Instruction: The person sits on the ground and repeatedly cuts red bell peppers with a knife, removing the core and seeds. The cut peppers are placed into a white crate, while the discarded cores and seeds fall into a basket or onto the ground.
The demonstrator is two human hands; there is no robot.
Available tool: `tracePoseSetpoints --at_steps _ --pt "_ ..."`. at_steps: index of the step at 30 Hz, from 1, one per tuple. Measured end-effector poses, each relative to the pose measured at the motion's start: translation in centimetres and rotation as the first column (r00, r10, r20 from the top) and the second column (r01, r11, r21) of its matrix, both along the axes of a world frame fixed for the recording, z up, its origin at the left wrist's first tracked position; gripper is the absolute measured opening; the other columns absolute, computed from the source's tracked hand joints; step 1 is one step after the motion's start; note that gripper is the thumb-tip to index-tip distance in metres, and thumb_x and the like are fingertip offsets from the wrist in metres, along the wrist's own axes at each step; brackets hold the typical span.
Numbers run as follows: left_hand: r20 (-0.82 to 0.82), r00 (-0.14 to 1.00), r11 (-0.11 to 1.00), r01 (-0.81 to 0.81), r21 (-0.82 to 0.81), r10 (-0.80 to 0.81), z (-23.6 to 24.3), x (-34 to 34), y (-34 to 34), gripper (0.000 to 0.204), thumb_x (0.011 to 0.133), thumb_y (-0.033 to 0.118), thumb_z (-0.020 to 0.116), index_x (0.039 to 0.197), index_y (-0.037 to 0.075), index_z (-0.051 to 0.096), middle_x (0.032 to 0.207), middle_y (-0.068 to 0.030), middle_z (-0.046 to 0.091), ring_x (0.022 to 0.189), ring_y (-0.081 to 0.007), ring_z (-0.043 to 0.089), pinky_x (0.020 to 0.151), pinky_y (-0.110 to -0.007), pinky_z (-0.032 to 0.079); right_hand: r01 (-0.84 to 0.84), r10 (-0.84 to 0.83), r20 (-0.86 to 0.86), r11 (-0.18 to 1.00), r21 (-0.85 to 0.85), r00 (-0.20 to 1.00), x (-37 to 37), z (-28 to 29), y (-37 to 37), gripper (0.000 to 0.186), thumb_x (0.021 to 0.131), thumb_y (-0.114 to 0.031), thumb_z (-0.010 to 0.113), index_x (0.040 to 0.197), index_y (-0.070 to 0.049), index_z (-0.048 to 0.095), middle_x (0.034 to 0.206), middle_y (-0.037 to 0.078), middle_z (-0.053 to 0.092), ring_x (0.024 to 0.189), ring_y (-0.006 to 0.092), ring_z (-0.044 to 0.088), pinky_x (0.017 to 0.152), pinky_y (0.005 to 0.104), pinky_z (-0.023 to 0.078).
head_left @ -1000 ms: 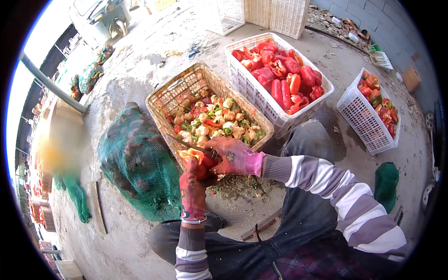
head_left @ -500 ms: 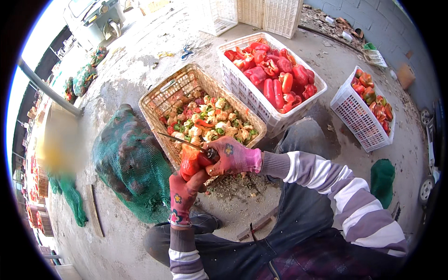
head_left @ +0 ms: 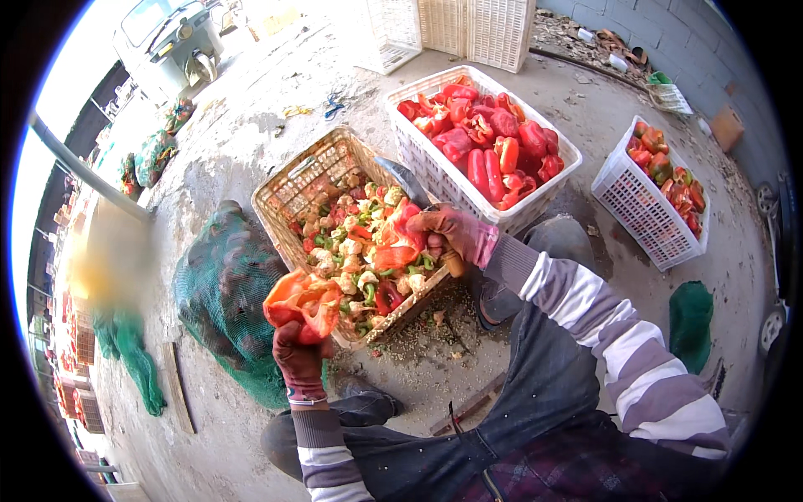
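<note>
My left hand (head_left: 303,365), in a patterned glove, is closed round the base of an opened orange-red bell pepper piece (head_left: 305,303) at the crate's near left corner. In my gloved right hand (head_left: 462,234) are a knife and a second red pepper piece (head_left: 398,243). The knife's blade (head_left: 405,178) points up and left; its wooden handle end (head_left: 453,265) sticks out below the fist. Both pieces are apart, over a stained crate (head_left: 272,197) holding pale seedy pepper cores (head_left: 339,261) with green stems.
Beyond my right hand stands a white crate (head_left: 535,211) of red peppers; a smaller crate (head_left: 640,219) of peppers is farther right. A filled green net sack (head_left: 230,293) lies left. Empty white crates (head_left: 500,33) stand at the back. A wooden strip (head_left: 178,387) lies on the floor.
My hands were together on one pepper with the knife beside it. They have moved apart, each with a pepper piece; the right hand went up and right, the left slightly down and left.
</note>
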State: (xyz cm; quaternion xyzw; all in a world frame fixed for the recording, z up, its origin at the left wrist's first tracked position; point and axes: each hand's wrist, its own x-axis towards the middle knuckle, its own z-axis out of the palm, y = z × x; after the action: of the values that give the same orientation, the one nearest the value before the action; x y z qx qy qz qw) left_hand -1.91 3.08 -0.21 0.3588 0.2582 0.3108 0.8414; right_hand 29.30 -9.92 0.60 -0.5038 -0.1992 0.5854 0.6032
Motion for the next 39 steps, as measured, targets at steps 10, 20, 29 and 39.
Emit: tracePoseSetpoints --at_steps 10,20,29,39 --pt "-0.321 0.929 0.974 -0.127 0.189 0.184 0.7 1.9 -0.5 0.036 0.08 0.031 0.058 0.097 -0.001 0.057 0.071 -0.0096 0.061 0.045 -0.0191 0.054 0.041 -0.029 0.042 0.551 -0.243 0.922 0.834 0.04 0.301 12.8 6.9 0.7 0.042 0.07 -0.038 0.076 0.085 -0.001 0.062 0.069 0.012 0.065 0.055 0.0182 0.063 0.05 0.0309 0.051" --pt "-0.483 0.865 0.936 0.049 0.35 0.135 1.7 5.0 -2.3 0.031 0.081 0.026 0.058 0.094 -0.003 0.059 0.072 -0.0081 0.061 0.05 -0.0166 0.056 0.044 -0.026 0.044 0.455 -0.441 0.475 0.886 0.092 0.761 14.5 3.8 -1.6 0.024 0.079 -0.025 0.071 0.083 -0.002 0.063 0.061 0.003 0.058 0.042 0.0092 0.049 0.04 0.024 0.04" --pt "-0.561 0.827 0.935 0.218 0.28 -0.025 0.5 7.6 -3.4 0.031 0.081 0.029 0.06 0.091 -0.001 0.06 0.067 -0.0067 0.06 0.051 -0.0158 0.056 0.048 -0.027 0.043 0.349 -0.379 0.092 0.906 0.238 0.921 2.9 4.5 -6.6 0.036 0.087 -0.03 0.064 0.107 0.0 0.057 0.086 0.007 0.066 0.054 0.0055 0.051 0.047 0.0193 0.043" --pt "-0.022 0.968 0.938 0.247 0.243 -0.249 6.6 32.0 3.9 0.045 0.089 0.03 0.061 0.118 -0.004 0.053 0.109 -0.0159 0.061 0.094 -0.0238 0.061 0.088 -0.036 0.048 0.539 -0.546 -0.076 0.778 0.323 0.834 6.3 2.9 -7.0 0.035 0.092 -0.026 0.057 0.115 0.0 0.056 0.095 0.006 0.062 0.061 0.0028 0.042 0.055 0.0181 0.039"
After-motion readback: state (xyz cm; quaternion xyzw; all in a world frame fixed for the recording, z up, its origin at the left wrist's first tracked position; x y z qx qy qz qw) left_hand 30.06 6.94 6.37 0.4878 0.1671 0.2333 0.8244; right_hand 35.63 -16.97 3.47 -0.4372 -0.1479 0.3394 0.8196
